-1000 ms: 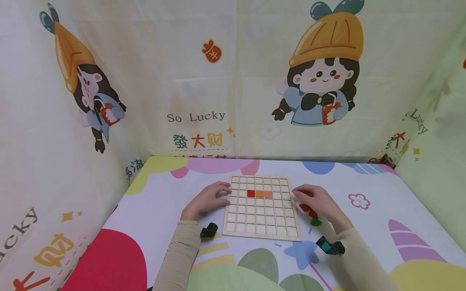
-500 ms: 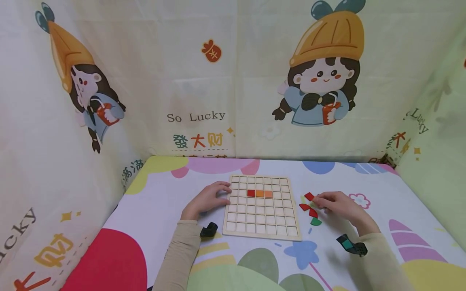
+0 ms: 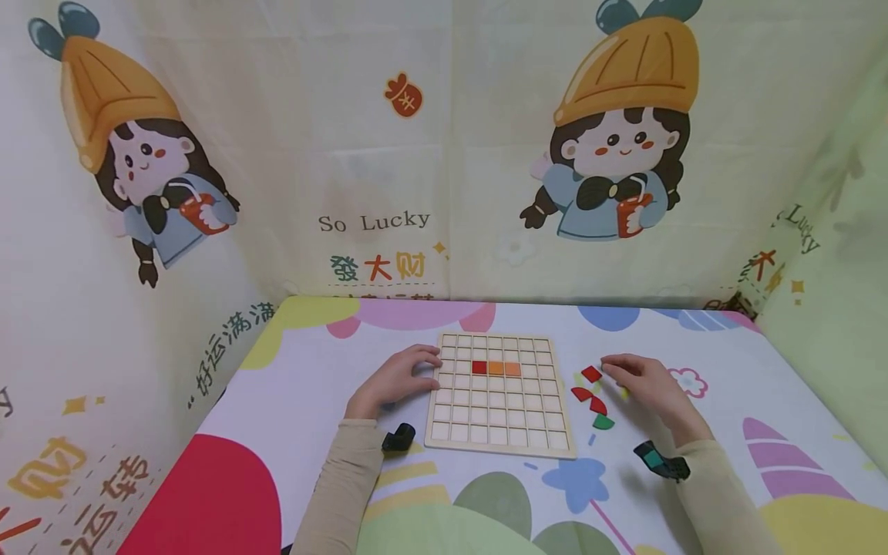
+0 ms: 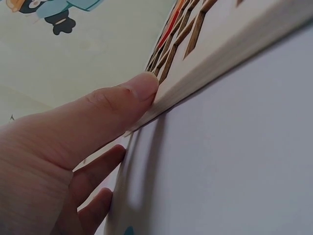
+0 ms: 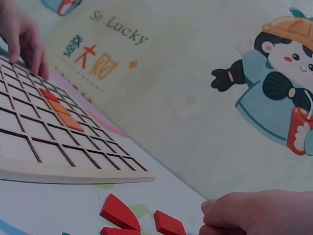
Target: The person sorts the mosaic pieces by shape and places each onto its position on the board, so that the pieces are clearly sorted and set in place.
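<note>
Backdrop cloth (image 3: 444,154) reads "So Lucky" above Chinese characters. Left hand (image 3: 392,379) rests on the left edge of the wooden grid board (image 3: 498,428), fingers relaxed, thumb pressed to its side. Red and orange tiles (image 3: 496,368) fill three cells. Right of the board lie loose red pieces (image 3: 588,389) and a green piece (image 3: 603,422). Right hand (image 3: 641,383) is just beside them; whether it pinches anything I cannot tell. Open tablecloth (image 3: 291,416) lies either side.

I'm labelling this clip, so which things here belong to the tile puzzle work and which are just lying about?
In use: square wooden grid board, red and orange square tiles in it, loose red tile pieces, left hand, right hand.
Lying about: green curved piece, cartoon-print backdrop cloth.
</note>
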Motion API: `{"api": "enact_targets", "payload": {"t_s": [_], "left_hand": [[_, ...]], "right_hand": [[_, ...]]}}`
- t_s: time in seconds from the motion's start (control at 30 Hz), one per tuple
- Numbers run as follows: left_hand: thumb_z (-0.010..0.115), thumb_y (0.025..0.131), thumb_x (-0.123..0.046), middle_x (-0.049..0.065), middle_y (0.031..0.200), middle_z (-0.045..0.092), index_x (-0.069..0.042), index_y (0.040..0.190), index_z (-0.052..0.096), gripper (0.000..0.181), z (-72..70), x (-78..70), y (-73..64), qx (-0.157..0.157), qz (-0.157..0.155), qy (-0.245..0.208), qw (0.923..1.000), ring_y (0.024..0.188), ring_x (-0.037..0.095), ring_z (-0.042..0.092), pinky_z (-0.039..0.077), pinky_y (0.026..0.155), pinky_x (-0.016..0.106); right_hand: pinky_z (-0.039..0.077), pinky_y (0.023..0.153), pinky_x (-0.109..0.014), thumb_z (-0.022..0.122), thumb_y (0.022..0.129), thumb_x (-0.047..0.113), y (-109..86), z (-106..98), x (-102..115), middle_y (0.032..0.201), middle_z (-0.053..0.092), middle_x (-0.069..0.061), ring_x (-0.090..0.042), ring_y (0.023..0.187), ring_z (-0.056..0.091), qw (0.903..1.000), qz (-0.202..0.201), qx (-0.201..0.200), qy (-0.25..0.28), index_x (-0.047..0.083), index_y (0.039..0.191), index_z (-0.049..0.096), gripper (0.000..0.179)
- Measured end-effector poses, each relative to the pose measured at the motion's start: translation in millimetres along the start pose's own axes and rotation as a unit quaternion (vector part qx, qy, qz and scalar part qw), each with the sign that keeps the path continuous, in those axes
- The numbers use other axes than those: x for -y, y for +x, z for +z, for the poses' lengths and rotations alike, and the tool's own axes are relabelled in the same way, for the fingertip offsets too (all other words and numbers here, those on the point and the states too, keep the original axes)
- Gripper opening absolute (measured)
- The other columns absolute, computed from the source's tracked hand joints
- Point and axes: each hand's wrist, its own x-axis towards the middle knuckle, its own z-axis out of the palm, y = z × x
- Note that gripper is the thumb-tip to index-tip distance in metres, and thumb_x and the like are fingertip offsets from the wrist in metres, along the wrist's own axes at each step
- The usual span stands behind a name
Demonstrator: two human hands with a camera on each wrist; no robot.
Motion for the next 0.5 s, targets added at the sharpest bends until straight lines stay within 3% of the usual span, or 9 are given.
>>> {"api": "enact_targets", "payload": {"t_s": [0.2,0.33,0.5], "left_hand": [[0.078,0.084,-0.019,0.004,0.139,0.053,-0.008,0.115,0.069,0.034,-0.1,-1.8,-0.2,0.002,-0.004,0.0,1.0,0.134,0.024,0.044,0.035,0.112,0.04],[0.078,0.084,-0.019,0.005,0.14,0.053,-0.008,0.115,0.069,0.034,0.1,-3.3,-0.5,0.003,-0.005,0.0,1.0,0.134,0.024,0.044,0.034,0.112,0.04],[0.077,0.084,-0.018,0.005,0.14,0.053,-0.007,0.115,0.069,0.034,1.1,-2.9,-0.9,0.0,-0.004,0.003,1.0,0.134,0.024,0.044,0.034,0.112,0.04]], "right_hand": [[0.053,0.086,-0.042,0.064,0.093,0.046,-0.7,2,1,0.131,0.056,-0.022,-0.036,0.114,0.051,0.9989,-0.037,-0.003,-0.027,0.004,0.135,0.056,0.06],[0.051,0.077,-0.031,0.07,0.089,0.043,-1.5,8,1,0.122,0.06,-0.017,-0.029,0.103,0.054,0.9962,-0.069,-0.016,-0.05,0.004,0.129,0.061,0.057],[0.05,0.079,-0.034,0.074,0.087,0.038,-1.1,13,1,0.115,0.062,-0.014,-0.026,0.099,0.054,0.9921,-0.099,-0.035,-0.069,0.003,0.125,0.064,0.053]]}}
